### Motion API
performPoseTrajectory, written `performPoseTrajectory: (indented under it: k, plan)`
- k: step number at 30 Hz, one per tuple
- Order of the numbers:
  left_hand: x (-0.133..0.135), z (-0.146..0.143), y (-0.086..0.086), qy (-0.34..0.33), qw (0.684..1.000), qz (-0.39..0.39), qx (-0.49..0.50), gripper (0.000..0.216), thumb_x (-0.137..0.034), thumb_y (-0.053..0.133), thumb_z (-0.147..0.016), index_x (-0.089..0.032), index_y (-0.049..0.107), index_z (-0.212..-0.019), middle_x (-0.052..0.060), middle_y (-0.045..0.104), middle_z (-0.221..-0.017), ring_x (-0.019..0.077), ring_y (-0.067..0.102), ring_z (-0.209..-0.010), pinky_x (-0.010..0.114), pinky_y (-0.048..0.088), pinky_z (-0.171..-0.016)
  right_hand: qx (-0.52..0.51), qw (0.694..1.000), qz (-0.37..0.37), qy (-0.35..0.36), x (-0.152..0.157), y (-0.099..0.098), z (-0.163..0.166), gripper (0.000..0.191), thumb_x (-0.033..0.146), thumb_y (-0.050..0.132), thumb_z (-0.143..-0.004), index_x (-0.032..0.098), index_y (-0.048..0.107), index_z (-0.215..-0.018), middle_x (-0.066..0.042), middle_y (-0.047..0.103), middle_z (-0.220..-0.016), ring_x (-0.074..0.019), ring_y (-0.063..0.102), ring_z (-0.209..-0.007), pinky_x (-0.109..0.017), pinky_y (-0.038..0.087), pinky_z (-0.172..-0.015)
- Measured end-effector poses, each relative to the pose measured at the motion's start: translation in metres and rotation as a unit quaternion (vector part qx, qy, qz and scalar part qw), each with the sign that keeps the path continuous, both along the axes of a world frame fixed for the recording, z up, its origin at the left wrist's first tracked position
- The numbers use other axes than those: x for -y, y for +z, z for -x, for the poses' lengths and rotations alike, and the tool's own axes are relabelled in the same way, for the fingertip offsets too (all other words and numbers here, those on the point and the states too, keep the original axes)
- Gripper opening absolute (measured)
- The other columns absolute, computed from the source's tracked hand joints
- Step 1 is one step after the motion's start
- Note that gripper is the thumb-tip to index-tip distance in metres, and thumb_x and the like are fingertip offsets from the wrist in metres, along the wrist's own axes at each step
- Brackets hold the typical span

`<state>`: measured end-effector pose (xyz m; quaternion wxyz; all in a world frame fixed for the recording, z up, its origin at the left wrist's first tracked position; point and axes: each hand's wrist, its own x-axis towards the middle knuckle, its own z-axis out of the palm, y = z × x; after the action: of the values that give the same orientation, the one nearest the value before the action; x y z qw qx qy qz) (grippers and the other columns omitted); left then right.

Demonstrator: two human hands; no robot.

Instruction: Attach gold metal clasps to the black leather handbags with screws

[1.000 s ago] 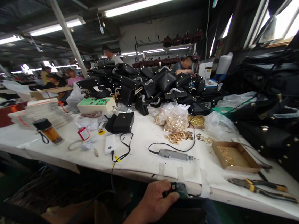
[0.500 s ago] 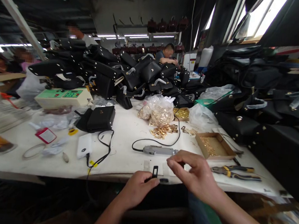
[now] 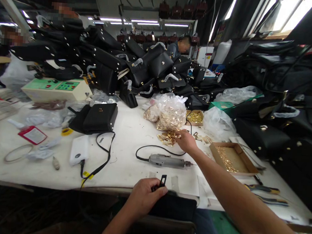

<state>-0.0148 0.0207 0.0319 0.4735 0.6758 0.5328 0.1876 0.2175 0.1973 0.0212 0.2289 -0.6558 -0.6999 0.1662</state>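
My left hand (image 3: 147, 196) pinches a narrow black strap end (image 3: 162, 180) with a rectangular slot cut in it, held upright at the table's front edge. Below it a black bag (image 3: 177, 210) lies at my lap, partly covered by the hand. My right hand (image 3: 188, 141) is stretched out to a small heap of gold metal frames (image 3: 166, 138). Its fingers are bent together at the heap's right side; what is between the fingertips is hidden. Under my right forearm, a grey electric screwdriver (image 3: 165, 160) lies on its side, its bit pointing right.
Behind the heap stands a clear bag of gold parts (image 3: 171, 114). To the right are a cardboard tray (image 3: 240, 166) of small gold pieces and pliers (image 3: 266, 194). A white power bank (image 3: 79, 149) and a black pouch (image 3: 101, 117) lie left. Black handbags (image 3: 160, 64) are piled behind.
My right hand has moved forward from near my left hand to the gold heap. My left hand keeps its hold on the strap end. The view has shifted slightly.
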Motion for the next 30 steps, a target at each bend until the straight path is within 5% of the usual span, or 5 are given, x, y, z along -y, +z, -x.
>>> performPoseTrajectory:
  k: [9,16,19,24,30]
  plan:
    - [0.012,0.002,-0.002,0.025,1.000,-0.010,0.011,0.028,-0.043,0.062,-0.089,-0.020,0.070,-0.075,-0.004,0.058,-0.068,0.0136,0.053,-0.070,0.025,0.034,-0.065,-0.102,0.994,0.022,-0.015,-0.024,-0.010,-0.012,0.012,0.021,0.068,-0.079,0.022,0.080,-0.078,-0.006,0.075,-0.092,-0.0247,0.067,-0.093,-0.030,0.046,-0.080]
    - [0.022,0.002,0.003,0.019,0.999,-0.040,-0.018,0.028,-0.044,0.061,-0.092,-0.022,0.073,-0.080,-0.003,0.068,-0.074,0.0153,0.061,-0.075,0.025,0.038,-0.069,-0.330,0.941,0.053,-0.050,0.035,0.011,-0.013,0.041,0.052,0.060,-0.090,0.017,0.075,-0.106,-0.010,0.076,-0.098,-0.0203,0.072,-0.079,-0.028,0.052,-0.064]
    - [0.027,0.000,0.007,0.016,0.996,-0.082,-0.038,0.027,-0.044,0.062,-0.092,-0.022,0.072,-0.079,-0.003,0.070,-0.076,0.0154,0.063,-0.076,0.025,0.039,-0.071,-0.445,0.891,0.093,-0.020,0.080,0.024,-0.003,0.045,0.060,0.067,-0.086,0.018,0.073,-0.101,-0.008,0.074,-0.096,-0.0159,0.069,-0.075,-0.025,0.051,-0.060]
    - [0.037,-0.003,0.014,0.009,0.988,-0.140,-0.062,0.031,-0.044,0.061,-0.094,-0.022,0.070,-0.075,-0.001,0.071,-0.075,0.0166,0.064,-0.074,0.026,0.041,-0.069,-0.641,0.749,0.167,-0.014,0.145,0.033,0.015,0.042,0.050,0.087,-0.073,0.019,0.074,-0.099,-0.003,0.071,-0.083,-0.0131,0.064,-0.068,-0.022,0.046,-0.055]
    - [0.060,-0.005,0.011,0.053,0.979,-0.197,-0.025,0.016,-0.034,0.071,-0.088,-0.026,0.075,-0.100,0.001,0.079,-0.096,0.0204,0.072,-0.089,0.030,0.051,-0.084,-0.539,0.836,0.102,0.008,0.205,0.024,0.023,0.034,0.043,0.089,-0.072,0.021,0.081,-0.097,-0.005,0.074,-0.092,-0.0173,0.064,-0.077,-0.030,0.053,-0.070]
